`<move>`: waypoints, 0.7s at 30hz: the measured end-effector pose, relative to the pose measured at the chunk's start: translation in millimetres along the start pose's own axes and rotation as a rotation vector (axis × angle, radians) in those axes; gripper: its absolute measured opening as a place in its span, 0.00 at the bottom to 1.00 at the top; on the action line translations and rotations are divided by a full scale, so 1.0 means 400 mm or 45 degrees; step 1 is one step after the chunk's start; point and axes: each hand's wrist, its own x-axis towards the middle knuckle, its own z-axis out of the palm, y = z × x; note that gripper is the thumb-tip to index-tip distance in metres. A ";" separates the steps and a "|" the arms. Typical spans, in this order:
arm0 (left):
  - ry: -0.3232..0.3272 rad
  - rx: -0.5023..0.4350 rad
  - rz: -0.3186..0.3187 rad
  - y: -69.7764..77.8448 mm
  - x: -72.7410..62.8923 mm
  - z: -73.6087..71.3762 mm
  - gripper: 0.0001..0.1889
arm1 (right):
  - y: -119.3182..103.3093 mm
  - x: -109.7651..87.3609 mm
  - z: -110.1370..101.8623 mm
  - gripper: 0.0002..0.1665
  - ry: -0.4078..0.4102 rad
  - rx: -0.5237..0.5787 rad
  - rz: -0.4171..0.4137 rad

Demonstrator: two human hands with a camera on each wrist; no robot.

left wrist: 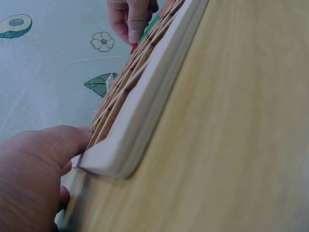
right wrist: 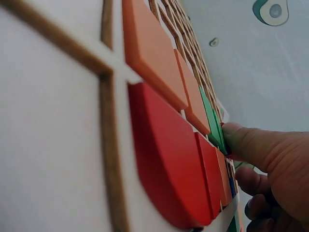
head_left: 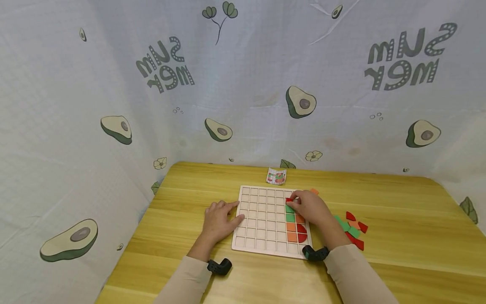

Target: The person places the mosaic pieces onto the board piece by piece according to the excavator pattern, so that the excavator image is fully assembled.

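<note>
A pale wooden grid board (head_left: 258, 219) lies on the table, its raised strips forming square cells. My left hand (head_left: 220, 221) is at the board's left edge, fingers spread, with thumb and forefinger touching the rim. Over the right part of the board, my right hand (head_left: 313, 207) pinches a small red piece (head_left: 289, 200) between thumb and fingers, just above the green squares (head_left: 290, 218). Below these in the same column are orange squares (head_left: 291, 232). Beside them sit two rounded red pieces (right wrist: 169, 159) with another orange piece (head_left: 300, 218) above, partly hidden by the hand.
Loose red, green and orange pieces (head_left: 354, 232) lie in a heap right of the board. A single orange piece (head_left: 314, 191) is behind my right hand. Past the board's far edge stands a small printed pattern card (head_left: 276, 176). A patterned cloth (head_left: 250, 84) hangs behind the table.
</note>
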 end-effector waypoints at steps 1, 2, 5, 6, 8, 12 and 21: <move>0.002 0.000 0.001 0.000 0.000 0.000 0.28 | -0.001 0.000 0.001 0.16 -0.002 0.000 0.000; 0.001 0.002 0.001 0.000 0.000 0.000 0.28 | -0.002 0.000 0.002 0.16 -0.004 0.001 0.000; 0.009 0.001 0.011 0.000 -0.001 -0.001 0.28 | -0.005 -0.002 0.006 0.16 0.002 0.007 0.005; 0.011 0.001 0.015 -0.001 -0.001 -0.001 0.28 | -0.005 -0.003 0.007 0.15 0.008 0.005 0.007; 0.031 0.001 0.030 -0.002 -0.003 0.001 0.28 | -0.005 -0.004 0.009 0.15 0.019 0.001 0.004; 0.041 -0.003 0.037 -0.003 -0.004 0.003 0.27 | 0.000 -0.008 0.009 0.15 0.043 0.013 -0.018; 0.002 -0.013 0.007 0.001 -0.001 -0.002 0.28 | 0.065 -0.018 -0.029 0.22 0.110 0.059 0.078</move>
